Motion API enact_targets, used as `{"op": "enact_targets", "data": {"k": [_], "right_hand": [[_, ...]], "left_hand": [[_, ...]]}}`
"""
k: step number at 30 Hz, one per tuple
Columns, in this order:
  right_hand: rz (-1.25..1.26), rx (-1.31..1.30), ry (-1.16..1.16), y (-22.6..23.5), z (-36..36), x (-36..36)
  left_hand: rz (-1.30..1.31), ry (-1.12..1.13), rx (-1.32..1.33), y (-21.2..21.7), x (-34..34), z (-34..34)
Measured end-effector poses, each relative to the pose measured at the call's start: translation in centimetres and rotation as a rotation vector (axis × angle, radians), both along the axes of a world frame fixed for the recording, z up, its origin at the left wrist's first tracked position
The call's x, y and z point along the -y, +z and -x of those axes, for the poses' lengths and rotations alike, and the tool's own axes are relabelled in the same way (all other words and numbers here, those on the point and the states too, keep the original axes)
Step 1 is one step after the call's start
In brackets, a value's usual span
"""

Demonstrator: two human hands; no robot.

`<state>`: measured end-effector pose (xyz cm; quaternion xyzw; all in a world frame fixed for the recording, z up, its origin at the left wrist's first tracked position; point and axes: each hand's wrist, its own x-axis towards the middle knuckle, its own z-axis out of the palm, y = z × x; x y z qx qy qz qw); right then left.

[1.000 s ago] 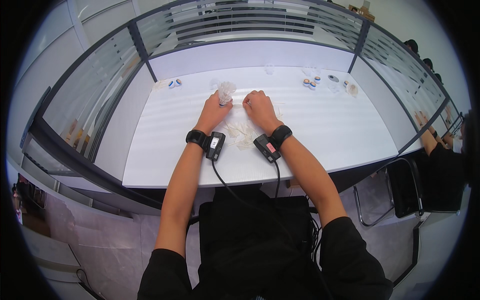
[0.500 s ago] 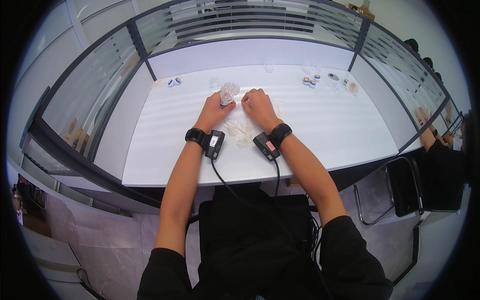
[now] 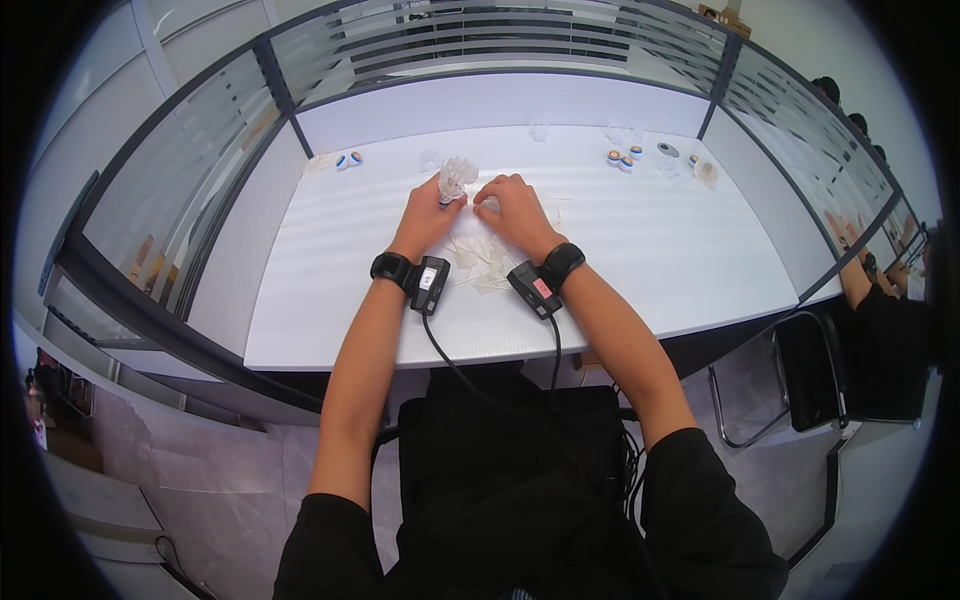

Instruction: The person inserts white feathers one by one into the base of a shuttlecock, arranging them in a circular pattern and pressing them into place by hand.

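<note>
My left hand (image 3: pixel 424 215) is closed around the lower end of a white, flower-like bundle of thin ruffled pieces (image 3: pixel 458 178). The ruffled top stands up above my fingers, and a trace of blue shows beside them. Close by on the right is my right hand (image 3: pixel 517 212), its thumb and fingers drawn together in a pinch near the bundle's base. Something small and pale seems to be at those fingertips, too small to name. Loose cream-coloured thin pieces (image 3: pixel 483 262) lie scattered on the white table below both hands.
Small white-and-blue round pieces stand at the back left (image 3: pixel 349 160) and back right (image 3: pixel 620 160). Near the right ones are a grey disc (image 3: pixel 667 149) and a cream pile (image 3: pixel 706 174). Partition panels (image 3: pixel 500 102) enclose the table; another person's arm (image 3: pixel 855 270) shows beyond the right one.
My right hand has shifted slightly left and away from me, closer to my left hand. My left hand and the bundle have barely moved.
</note>
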<state>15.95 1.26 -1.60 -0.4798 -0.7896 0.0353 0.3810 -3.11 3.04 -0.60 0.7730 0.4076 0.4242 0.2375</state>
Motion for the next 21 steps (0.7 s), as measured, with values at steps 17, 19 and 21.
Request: {"op": "enact_targets", "data": {"k": [17, 19, 21], "right_hand": [[-0.189, -0.119, -0.022, 0.09, 0.61, -0.35], [-0.160, -0.138, 0.006, 0.18, 0.58, -0.26], [-0.178, -0.173, 0.010, 0.07, 0.50, -0.21]], "left_hand": [[-0.034, 0.066, 0.131, -0.44, -0.33, 0.17], [-0.011, 0.077, 0.103, -0.26, -0.30, 0.21], [0.011, 0.087, 0.070, 0.04, -0.07, -0.06]]}}
